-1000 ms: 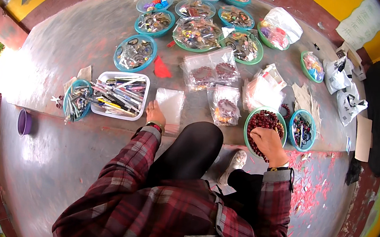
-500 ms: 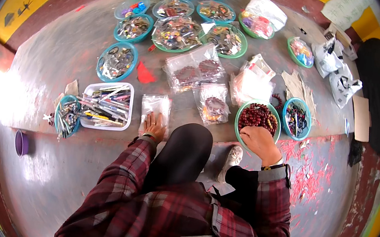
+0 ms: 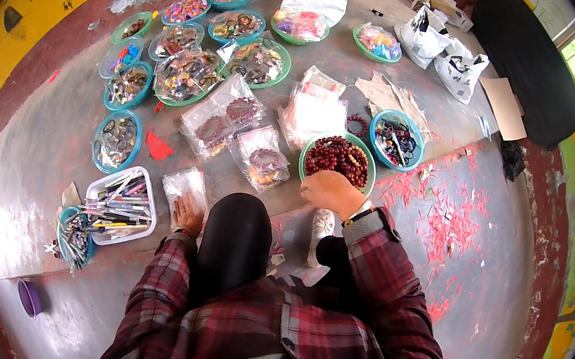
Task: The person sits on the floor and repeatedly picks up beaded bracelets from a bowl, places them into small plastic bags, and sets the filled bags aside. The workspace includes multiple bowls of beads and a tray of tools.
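My left hand (image 3: 187, 216) lies flat, fingers stretched, on a stack of clear plastic bags (image 3: 185, 182). At the near rim of a green bowl (image 3: 370, 183), my right hand (image 3: 333, 191) is bent over with its fingers curled together. What those fingers hold, if anything, is hidden beneath the hand. Dark red bead bracelets (image 3: 334, 156) fill the bowl, a few yellowish beads among them. Between my hands lie a bag with a bead bracelet (image 3: 261, 158) and larger bags of bracelets (image 3: 222, 116).
A white tray of pens (image 3: 151, 223) and a blue basket of pens (image 3: 69, 236) stand left. Right of the beads is a blue bowl of cords (image 3: 395, 141). Several filled bowls (image 3: 186, 79) spread behind; white carrier bags (image 3: 457, 75) stand far right. Red scraps (image 3: 444, 229) litter the lower floor.
The view has turned, so the scene sits further left and tilted. My right hand has shifted slightly toward the bowl's near rim. My left hand still rests on the plastic bags.
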Available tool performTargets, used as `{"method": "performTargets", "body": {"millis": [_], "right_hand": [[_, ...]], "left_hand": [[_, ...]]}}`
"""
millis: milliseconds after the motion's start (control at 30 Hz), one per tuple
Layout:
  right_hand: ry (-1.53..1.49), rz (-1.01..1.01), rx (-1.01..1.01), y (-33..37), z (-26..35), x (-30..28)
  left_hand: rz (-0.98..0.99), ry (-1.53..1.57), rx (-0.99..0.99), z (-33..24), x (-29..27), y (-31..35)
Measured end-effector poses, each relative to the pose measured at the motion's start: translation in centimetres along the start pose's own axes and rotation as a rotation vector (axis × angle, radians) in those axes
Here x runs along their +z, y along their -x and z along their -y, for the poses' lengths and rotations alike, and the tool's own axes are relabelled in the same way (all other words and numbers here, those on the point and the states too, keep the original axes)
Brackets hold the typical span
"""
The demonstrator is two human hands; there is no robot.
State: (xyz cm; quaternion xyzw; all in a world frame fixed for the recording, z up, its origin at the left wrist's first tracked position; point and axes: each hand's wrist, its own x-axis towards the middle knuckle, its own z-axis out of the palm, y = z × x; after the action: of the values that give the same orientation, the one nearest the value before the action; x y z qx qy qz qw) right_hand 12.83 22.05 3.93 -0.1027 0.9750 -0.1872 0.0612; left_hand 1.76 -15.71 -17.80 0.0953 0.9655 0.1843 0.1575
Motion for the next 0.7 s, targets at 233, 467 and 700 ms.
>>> {"method": "performTargets", "body": {"millis": [233, 467, 700], "right_hand": [[0.016, -0.074, 0.158, 1.8, 0.4, -0.2], [0.135, -0.097, -0.003, 5.2, 4.7, 3.3], [-0.006, -0.138, 0.089, 8.4, 5.9, 6.9]], "left_hand": [[0.131, 0.333, 0.792, -1.6, -2.7, -2.6], [0.794, 1.416, 0.292, -5.8, -9.8, 0.4], [0.194, 0.565, 0.611, 1.5, -11.0, -1.1]]}}
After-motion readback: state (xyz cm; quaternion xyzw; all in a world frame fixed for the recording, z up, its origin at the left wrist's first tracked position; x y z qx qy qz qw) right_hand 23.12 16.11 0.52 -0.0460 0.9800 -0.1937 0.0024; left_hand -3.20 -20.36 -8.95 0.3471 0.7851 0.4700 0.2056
